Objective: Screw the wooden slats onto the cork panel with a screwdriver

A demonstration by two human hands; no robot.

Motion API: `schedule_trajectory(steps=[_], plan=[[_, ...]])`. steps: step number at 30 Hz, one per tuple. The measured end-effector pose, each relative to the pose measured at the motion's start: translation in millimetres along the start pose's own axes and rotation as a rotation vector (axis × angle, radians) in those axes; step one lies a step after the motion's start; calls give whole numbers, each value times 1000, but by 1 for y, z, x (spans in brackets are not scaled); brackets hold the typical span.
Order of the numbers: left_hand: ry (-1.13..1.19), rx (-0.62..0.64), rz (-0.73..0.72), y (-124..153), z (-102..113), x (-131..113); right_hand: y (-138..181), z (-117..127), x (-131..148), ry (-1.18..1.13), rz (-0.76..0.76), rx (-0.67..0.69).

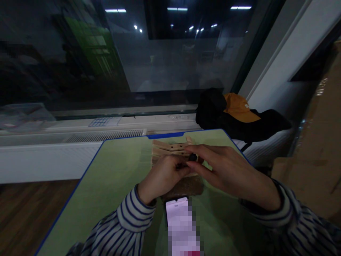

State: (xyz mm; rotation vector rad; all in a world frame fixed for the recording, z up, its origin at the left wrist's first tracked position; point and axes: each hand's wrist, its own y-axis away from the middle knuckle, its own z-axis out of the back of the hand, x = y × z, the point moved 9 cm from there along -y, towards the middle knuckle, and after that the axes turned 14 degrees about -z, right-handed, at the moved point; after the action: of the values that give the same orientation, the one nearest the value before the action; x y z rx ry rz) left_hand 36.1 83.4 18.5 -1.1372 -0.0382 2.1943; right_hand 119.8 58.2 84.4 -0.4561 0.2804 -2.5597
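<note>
Beyond a dark window [170,67] full of lights, the room is dim. The wooden piece [176,147] is on my desk [122,170], towards its far edge: pale, with angled slats and small dark holes, its near part hidden by my hands. My right fingers [200,150] pinch a small dark knob [192,157] above it, thumb and forefinger on opposite sides. My left fingers [183,172] curl over its near side; I cannot tell whether they grip it. A brown block [193,186] lies just below, then a lit phone [176,209]. The desk is green, edged in blue. Past it, an orange cap [236,106] rests on a black bundle [271,121], and cardboard [314,142] stands on my right.
</note>
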Motion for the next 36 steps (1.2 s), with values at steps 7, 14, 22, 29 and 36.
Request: schedule_trajectory(steps=[7,14,22,29,36], plan=[[49,8,-17,0,0,2,2,1,4,-96,79,43],[76,0,-12,-1,-1,3,2,0,5,-120,97,68],[60,204,-135,5,18,-15,-1,0,3,-139,72,69],[-162,369,-73,17,25,-6,-1,0,3,-140,71,57],[-180,338,-65,20,26,-7,0,3,7,-144,101,28]])
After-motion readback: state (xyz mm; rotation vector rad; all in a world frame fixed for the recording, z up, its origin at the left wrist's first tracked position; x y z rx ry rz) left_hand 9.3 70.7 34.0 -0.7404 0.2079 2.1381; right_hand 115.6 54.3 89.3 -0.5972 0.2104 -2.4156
